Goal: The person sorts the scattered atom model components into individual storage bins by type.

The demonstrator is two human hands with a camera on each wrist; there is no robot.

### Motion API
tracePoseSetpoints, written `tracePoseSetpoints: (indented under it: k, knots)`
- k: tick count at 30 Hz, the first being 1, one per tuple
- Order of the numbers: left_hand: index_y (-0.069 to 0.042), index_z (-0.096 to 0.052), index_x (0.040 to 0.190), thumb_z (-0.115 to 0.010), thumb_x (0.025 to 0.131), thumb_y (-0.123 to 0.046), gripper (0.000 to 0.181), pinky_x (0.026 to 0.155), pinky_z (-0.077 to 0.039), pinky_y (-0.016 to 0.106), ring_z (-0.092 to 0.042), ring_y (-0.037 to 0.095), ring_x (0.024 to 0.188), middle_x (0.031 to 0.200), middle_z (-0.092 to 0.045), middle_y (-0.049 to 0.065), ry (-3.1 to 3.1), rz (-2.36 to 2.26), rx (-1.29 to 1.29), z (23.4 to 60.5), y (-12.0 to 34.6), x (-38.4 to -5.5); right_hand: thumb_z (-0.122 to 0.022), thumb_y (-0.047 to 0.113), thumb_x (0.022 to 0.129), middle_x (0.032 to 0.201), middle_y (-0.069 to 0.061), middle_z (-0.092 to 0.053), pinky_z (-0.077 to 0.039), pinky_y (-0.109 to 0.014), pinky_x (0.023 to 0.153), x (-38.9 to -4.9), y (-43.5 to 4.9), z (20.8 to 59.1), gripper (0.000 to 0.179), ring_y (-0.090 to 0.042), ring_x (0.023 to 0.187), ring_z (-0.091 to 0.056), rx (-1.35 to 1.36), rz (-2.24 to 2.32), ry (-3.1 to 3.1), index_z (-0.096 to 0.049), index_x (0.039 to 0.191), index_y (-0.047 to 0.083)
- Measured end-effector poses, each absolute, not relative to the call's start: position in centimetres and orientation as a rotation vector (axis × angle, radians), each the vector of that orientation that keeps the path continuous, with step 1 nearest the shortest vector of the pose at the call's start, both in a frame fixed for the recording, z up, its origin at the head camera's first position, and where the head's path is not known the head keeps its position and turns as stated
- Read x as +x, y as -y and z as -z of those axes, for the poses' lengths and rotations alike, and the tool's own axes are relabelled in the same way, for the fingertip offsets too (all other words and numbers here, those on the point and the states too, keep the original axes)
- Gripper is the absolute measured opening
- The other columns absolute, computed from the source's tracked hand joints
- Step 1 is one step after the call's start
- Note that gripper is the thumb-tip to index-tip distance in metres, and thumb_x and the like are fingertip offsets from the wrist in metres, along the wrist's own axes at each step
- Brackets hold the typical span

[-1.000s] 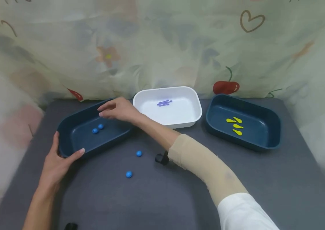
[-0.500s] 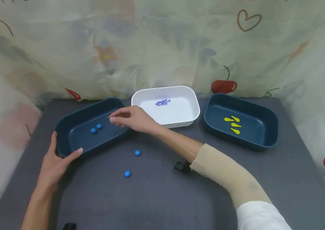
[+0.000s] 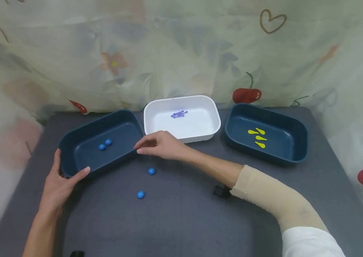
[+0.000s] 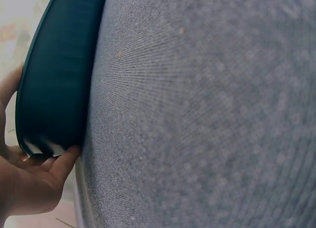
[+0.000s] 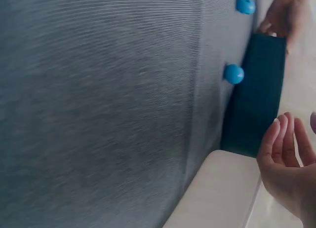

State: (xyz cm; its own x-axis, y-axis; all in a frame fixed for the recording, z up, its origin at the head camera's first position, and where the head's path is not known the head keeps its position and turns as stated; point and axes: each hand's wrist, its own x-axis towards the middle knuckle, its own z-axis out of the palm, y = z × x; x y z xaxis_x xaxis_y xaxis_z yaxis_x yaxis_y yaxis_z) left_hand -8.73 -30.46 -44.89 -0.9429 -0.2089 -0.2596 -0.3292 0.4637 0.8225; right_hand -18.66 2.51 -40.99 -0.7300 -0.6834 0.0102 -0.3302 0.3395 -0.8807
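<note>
My left hand grips the near-left corner of a dark blue bin, thumb over the front rim and fingers at its outer side. Inside that bin lie two blue balls, one beside the other. My right hand hovers by the bin's right end with loosely bent fingers and nothing between them. On the grey table in front of it rest a blue ball and, nearer to me, another blue ball. The right wrist view also shows both loose balls beside the bin wall.
A white bin with several small purple sticks stands at the middle back. To its right is a second dark blue bin with several yellow drop-shaped pieces. Patterned cloth hangs behind the table.
My right hand has moved from over the left bin rightward and toward me, to the bin's right end. My left hand keeps its grip on the corner. The balls stay put.
</note>
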Motion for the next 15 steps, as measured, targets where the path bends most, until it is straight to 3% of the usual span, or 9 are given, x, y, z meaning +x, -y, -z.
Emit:
tracePoseSetpoints:
  k: [7,15]
  knots:
    - [-0.038,0.019,0.153,-0.072,0.089,-0.046,0.112,0.114,-0.011,0.064,0.000,0.039,0.149,0.163,0.010,0.011,-2.584,-1.475,-0.484,44.9,30.5,-8.8,-0.073,0.018,0.092,0.099,0.007,-0.073,-0.052,-0.021,0.084,-17.8,-3.5,42.3,0.024,-0.002,0.089,-0.066,-0.984,1.286,-2.226,-0.074,0.114,0.008]
    - [-0.040,0.019,0.153,-0.073,0.089,-0.046,0.111,0.114,-0.011,0.064,0.000,0.039,0.149,0.164,0.010,0.010,-2.587,-1.487,-0.486,44.9,30.4,-8.8,-0.077,0.010,0.088,0.107,0.000,-0.073,-0.052,-0.021,0.085,-17.1,-4.1,44.2,0.025,-0.008,0.095,-0.068,-1.023,1.142,-2.231,-0.075,0.113,0.011]
